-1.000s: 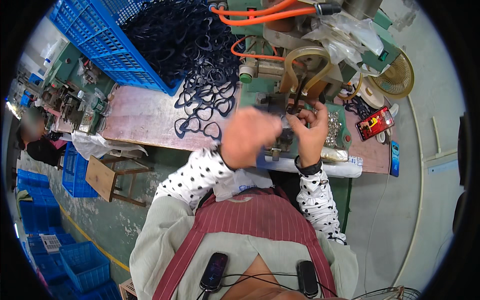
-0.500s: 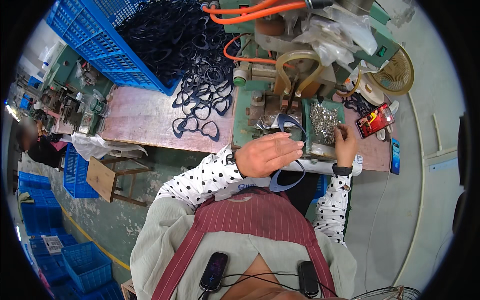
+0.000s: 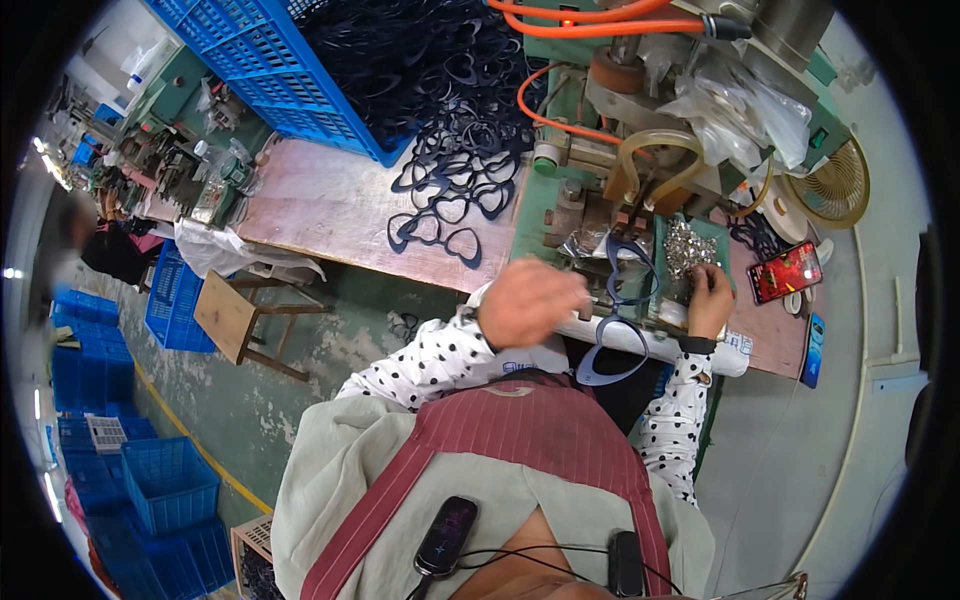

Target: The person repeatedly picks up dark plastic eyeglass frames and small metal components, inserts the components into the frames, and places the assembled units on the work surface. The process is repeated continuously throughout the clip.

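A dark blue plastic eyeglass front (image 3: 592, 372) with two heart-shaped rings sits at the green machine (image 3: 545, 205). Its upper ring lies under the tooling and its lower ring overhangs the front edge. Just left of it, apart from the frame, my left hand (image 3: 533, 303) is smeared by motion, so its fingers are unclear. My right hand (image 3: 711, 300) reaches into the near right part of a green tray (image 3: 657, 262) of small shiny metal parts (image 3: 690, 247). Its fingertips are pinched together; whatever is between them is too small to make out.
Several more dark heart-shaped frames (image 3: 445, 205) spill from a blue crate (image 3: 290, 75) onto the table (image 3: 330, 200). A phone (image 3: 785, 272), another blue phone (image 3: 813, 350) and a fan (image 3: 830, 185) are at right. A wooden stool (image 3: 225, 315) stands left.
My left hand has come off the eyeglass front, which stays at the machine. My right hand remains at the parts tray. The whole view has shifted.
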The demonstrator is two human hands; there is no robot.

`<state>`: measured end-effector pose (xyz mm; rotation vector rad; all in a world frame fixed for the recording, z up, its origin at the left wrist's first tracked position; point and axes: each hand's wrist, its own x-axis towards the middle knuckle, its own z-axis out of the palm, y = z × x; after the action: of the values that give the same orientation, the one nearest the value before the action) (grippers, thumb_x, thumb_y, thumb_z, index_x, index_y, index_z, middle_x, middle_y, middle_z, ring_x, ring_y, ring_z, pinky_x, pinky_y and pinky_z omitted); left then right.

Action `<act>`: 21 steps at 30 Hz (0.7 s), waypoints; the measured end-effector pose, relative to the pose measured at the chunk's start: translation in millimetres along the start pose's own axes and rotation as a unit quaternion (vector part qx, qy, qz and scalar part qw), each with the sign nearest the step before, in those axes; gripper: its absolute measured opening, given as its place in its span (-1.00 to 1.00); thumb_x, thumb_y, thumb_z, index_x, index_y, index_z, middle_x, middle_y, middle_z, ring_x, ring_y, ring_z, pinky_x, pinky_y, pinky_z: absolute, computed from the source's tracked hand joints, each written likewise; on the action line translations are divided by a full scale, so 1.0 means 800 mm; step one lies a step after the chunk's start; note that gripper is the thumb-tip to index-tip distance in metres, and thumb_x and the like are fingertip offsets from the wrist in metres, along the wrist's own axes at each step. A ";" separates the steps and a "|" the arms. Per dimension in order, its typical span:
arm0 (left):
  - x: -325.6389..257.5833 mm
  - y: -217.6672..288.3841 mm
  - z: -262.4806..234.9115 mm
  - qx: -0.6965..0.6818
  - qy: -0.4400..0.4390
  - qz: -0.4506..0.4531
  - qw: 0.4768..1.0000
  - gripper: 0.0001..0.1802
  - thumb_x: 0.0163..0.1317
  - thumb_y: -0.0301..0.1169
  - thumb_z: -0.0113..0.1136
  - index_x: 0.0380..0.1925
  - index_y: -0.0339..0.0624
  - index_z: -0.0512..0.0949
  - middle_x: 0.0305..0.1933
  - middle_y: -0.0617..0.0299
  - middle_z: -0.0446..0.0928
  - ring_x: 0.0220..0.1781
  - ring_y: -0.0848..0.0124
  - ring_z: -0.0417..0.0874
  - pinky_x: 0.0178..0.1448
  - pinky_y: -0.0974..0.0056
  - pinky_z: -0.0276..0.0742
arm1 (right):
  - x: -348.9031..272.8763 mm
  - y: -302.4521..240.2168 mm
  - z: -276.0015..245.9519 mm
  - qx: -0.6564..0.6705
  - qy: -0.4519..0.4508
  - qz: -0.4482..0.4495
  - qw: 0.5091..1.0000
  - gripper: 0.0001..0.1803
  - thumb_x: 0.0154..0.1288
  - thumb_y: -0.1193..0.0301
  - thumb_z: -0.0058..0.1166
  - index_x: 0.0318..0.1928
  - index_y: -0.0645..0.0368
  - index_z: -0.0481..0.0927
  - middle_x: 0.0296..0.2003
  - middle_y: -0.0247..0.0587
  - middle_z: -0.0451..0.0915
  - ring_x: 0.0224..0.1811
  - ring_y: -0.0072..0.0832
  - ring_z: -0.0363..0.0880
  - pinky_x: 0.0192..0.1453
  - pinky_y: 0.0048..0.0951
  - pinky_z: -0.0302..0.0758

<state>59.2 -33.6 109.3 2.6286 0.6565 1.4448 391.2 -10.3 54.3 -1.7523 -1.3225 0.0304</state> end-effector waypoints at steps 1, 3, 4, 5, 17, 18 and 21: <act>-0.024 -0.015 -0.001 0.016 0.008 -0.056 0.998 -0.62 0.01 -0.54 0.24 -0.09 -0.13 0.61 0.02 0.06 0.56 -0.06 0.13 0.59 0.03 0.05 0.48 | -0.002 0.004 0.003 -0.016 0.012 -0.012 1.000 -0.86 0.24 0.36 0.17 -0.33 0.17 0.65 -0.39 -0.06 0.63 -0.31 -0.10 0.58 -0.17 -0.19 0.47; -0.058 -0.047 -0.015 0.107 0.033 -0.178 0.978 -0.63 -0.02 -0.54 0.23 -0.12 -0.13 0.62 -0.07 0.07 0.57 -0.21 0.13 0.55 -0.12 0.08 0.43 | -0.003 0.014 0.004 -0.054 0.039 -0.034 0.997 -0.86 0.26 0.36 0.14 -0.31 0.17 0.64 -0.39 -0.06 0.62 -0.31 -0.08 0.57 -0.18 -0.16 0.45; -0.074 -0.061 -0.028 0.153 -0.019 -0.232 0.960 -0.63 -0.02 -0.53 0.23 -0.12 -0.10 0.62 -0.03 0.05 0.56 -0.14 0.12 0.55 -0.06 0.08 0.43 | -0.005 0.003 0.000 -0.065 0.052 -0.039 0.996 -0.87 0.29 0.38 0.11 -0.28 0.16 0.63 -0.39 -0.05 0.61 -0.31 -0.04 0.55 -0.18 -0.13 0.44; -0.086 -0.079 -0.042 0.191 -0.071 -0.277 0.939 -0.64 -0.01 -0.51 0.23 -0.12 -0.08 0.62 0.01 0.04 0.55 -0.07 0.11 0.54 0.00 0.09 0.42 | -0.007 -0.001 -0.001 -0.062 0.066 -0.039 0.995 -0.87 0.29 0.38 0.12 -0.27 0.17 0.62 -0.36 -0.03 0.62 -0.29 -0.01 0.55 -0.17 -0.11 0.44; -0.183 -0.112 -0.116 0.259 -0.276 -0.105 0.920 -0.52 -0.07 -0.30 0.32 -0.07 -0.08 0.51 0.18 0.19 0.48 0.10 0.18 0.47 0.24 -0.03 0.19 | -0.016 -0.017 0.006 0.072 0.045 0.002 0.996 -0.94 0.29 0.50 0.10 -0.24 0.18 0.57 -0.47 -0.10 0.64 -0.46 -0.29 0.68 -0.38 -0.31 0.54; -0.185 -0.119 -0.121 0.234 -0.267 -0.086 0.931 -0.58 -0.08 -0.35 0.30 -0.13 -0.09 0.51 0.13 0.19 0.51 0.07 0.17 0.49 0.22 -0.02 0.21 | -0.016 -0.015 0.006 0.064 0.045 -0.012 0.997 -0.95 0.29 0.51 0.08 -0.24 0.18 0.55 -0.47 -0.10 0.65 -0.45 -0.29 0.69 -0.38 -0.31 0.54; -0.173 -0.124 -0.126 0.157 -0.151 -0.112 0.970 -0.70 -0.14 -0.62 0.11 -0.30 -0.17 0.50 -0.11 0.10 0.60 -0.09 0.12 0.55 0.13 0.01 0.29 | -0.013 -0.024 0.006 0.061 0.045 -0.032 0.997 -0.95 0.31 0.53 0.04 -0.22 0.18 0.50 -0.48 -0.10 0.64 -0.44 -0.27 0.69 -0.38 -0.28 0.54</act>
<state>-120.8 -13.1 30.0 2.7982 1.1775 0.9174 369.9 -15.2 59.6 -1.5890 -1.2842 -0.0036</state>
